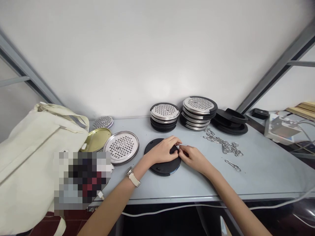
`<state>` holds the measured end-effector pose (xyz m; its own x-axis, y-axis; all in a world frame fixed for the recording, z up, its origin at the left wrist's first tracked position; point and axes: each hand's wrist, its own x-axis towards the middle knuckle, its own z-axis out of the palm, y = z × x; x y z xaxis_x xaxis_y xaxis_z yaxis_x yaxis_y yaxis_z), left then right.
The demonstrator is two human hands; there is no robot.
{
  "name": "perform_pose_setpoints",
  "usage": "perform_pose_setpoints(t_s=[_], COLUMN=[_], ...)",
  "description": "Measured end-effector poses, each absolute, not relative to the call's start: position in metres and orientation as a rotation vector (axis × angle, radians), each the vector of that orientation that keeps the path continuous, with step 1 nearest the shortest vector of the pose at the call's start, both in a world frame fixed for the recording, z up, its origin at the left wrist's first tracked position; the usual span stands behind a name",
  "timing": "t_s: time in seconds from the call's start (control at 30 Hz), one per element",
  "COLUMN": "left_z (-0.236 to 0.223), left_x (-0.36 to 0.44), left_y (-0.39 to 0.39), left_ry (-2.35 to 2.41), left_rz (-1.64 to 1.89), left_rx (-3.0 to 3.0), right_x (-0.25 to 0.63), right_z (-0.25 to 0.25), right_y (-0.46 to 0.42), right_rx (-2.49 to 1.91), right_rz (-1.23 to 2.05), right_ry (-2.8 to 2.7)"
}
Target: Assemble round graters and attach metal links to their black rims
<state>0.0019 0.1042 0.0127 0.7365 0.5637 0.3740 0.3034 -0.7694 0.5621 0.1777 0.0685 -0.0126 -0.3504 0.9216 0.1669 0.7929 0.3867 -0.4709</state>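
Note:
A black round disc (164, 169) lies flat on the grey table in front of me. My left hand (165, 150) rests over it, thumb and fingers closed at its right rim on a small shiny metal piece (177, 147). My right hand (193, 158) meets it there from the right, its fingertips pinched at the same piece. The fingers hide most of that piece, so its shape cannot be made out. To the right lie a heap of metal wire clips (225, 145) and a single wire clip (233, 165). A silver perforated disc (121, 147) sits to the left.
Behind stand a shorter stack (164, 117) and a taller stack (199, 111) of perforated metal and black discs. Black round trays (230, 122) stand beside them. A gold lid (97, 139) and a cream bag (41, 147) are at left. A white cable (177, 207) crosses the table's front.

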Motion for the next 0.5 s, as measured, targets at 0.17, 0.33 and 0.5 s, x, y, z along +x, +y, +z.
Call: perform_pose_setpoints(t_s=[0.17, 0.33, 0.5], left_z=[0.0116, 0.0104, 0.0094], left_x=[0.0020, 0.0016, 0.0017], left_y=[0.1046, 0.1048, 0.1053], left_ry=[0.675, 0.733, 0.776], left_rz=[0.763, 0.768, 0.771], left_rx=[2.504, 2.553, 2.553], right_x=[0.1770, 0.1760, 0.1767], right_z=[-0.0114, -0.0096, -0.0113], right_y=[0.0682, 0.0676, 0.0685], right_rx=[-1.480, -1.482, -1.476], right_rz=[0.424, 0.417, 0.426], right_ry=[-2.255, -2.266, -2.265])
